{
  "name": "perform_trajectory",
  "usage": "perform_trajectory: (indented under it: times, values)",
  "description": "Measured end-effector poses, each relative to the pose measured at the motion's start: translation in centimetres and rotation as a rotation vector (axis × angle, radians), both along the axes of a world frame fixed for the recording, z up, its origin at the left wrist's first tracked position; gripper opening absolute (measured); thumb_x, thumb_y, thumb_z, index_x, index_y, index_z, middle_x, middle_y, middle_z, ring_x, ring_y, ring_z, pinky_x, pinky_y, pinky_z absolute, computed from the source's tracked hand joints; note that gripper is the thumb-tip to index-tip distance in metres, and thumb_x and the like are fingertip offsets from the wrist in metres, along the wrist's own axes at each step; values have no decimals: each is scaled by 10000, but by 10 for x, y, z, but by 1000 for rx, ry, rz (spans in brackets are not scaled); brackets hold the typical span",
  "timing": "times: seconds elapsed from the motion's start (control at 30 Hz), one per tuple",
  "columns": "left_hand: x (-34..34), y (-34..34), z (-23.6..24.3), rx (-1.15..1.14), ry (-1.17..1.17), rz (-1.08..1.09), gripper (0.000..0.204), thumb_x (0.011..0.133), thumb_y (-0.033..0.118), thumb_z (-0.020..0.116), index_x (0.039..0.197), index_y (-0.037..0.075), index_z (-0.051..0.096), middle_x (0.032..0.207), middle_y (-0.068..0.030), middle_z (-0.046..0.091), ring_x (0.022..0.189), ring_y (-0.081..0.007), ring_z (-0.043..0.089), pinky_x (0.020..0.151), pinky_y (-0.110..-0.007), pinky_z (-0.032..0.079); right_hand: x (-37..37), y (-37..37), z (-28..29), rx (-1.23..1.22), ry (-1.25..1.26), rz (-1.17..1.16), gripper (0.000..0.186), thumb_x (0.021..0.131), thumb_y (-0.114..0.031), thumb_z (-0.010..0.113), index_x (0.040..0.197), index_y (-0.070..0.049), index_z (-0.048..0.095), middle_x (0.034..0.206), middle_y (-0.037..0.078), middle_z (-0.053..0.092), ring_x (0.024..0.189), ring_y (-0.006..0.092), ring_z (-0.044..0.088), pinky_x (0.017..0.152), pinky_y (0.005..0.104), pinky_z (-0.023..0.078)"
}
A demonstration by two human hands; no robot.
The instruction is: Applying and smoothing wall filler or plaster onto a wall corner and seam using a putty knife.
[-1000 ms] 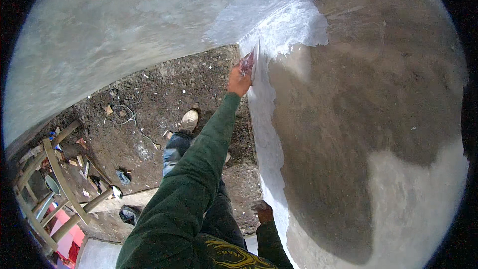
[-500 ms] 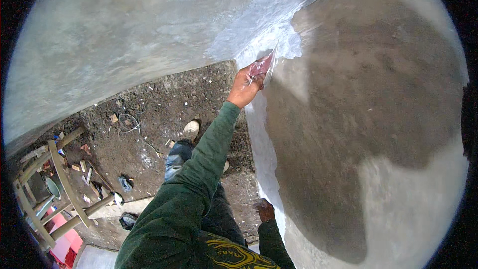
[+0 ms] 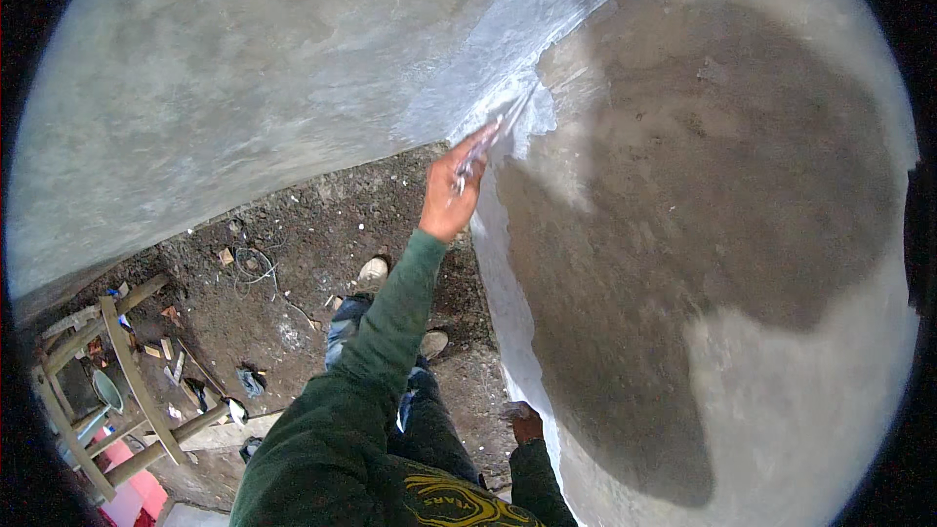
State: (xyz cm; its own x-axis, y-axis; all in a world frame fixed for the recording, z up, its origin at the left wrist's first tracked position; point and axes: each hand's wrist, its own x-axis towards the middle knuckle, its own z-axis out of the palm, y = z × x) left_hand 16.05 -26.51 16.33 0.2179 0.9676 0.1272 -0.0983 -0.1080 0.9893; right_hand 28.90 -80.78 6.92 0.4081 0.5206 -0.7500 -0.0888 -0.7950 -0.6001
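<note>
My left hand (image 3: 452,194) is closed around a putty knife (image 3: 479,148) with white smears on its reddish grip. The thin blade is seen nearly edge-on, at the wet white putty (image 3: 533,117) in the corner where two walls meet. White flecks cling to my fingers. Lower down, my right hand (image 3: 525,425) is beside the white putty strip along the edge of the right wall. Its fingers look bent in, in shadow, and what they hold, if anything, I cannot make out.
The grey right wall (image 3: 781,205) carries a large dark shadow. Another grey wall (image 3: 244,68) spans the upper left. On the dirt floor (image 3: 293,273) lie loose wire (image 3: 256,266), wood scraps and rubbish. A wooden frame (image 3: 127,351) and a greenish bowl (image 3: 107,389) are at the left.
My left hand has moved slightly left and down in the view, and the putty knife has turned more edge-on. The whole view has shifted a little. My right hand remains low by the wall.
</note>
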Motion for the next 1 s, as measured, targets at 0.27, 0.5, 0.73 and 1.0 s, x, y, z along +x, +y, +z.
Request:
perform_trajectory:
  times: [0.27, 0.5, 0.73, 1.0]
  values:
    - [43, 58, 20, 107, -29, 56, 492, 842, -97, 456, 1288, 67, 587, 1249, -177, 624, 1201, -259, 573, 1011, -330, 422, 13, -23, -2, -252, -211, 265, 235, 856, -96, 549, 1070, -45, 634, 935, 104, 714, 809, 196, 686, 716, 337, 572]
    - [47, 58, 23, 142, -71, 45, 494, 847, -104, 447, 1290, 64, 586, 1256, -164, 624, 1197, -227, 570, 1012, -320, 420, 9, -9, 5, -228, -131, 50, 206, 856, -140, 570, 1027, -56, 646, 907, 83, 716, 789, 200, 687, 720, 341, 568]
    - [27, 58, 24, 150, -3, 56, 498, 845, -114, 442, 1281, 71, 596, 1267, -145, 621, 1206, -228, 563, 1029, -330, 417, -8, 33, 21, -454, -223, 252, 241, 843, -184, 616, 1047, -62, 653, 937, 98, 712, 877, 245, 673, 845, 361, 534]
    - [40, 59, 33, 180, -75, 66, 429, 898, -64, 502, 1304, 56, 573, 1288, -141, 606, 1225, -235, 547, 1046, -342, 404, 0, -24, -20, -257, -76, -37, 384, 823, -234, 653, 1152, -40, 617, 1007, 150, 687, 915, 256, 664, 830, 370, 537]
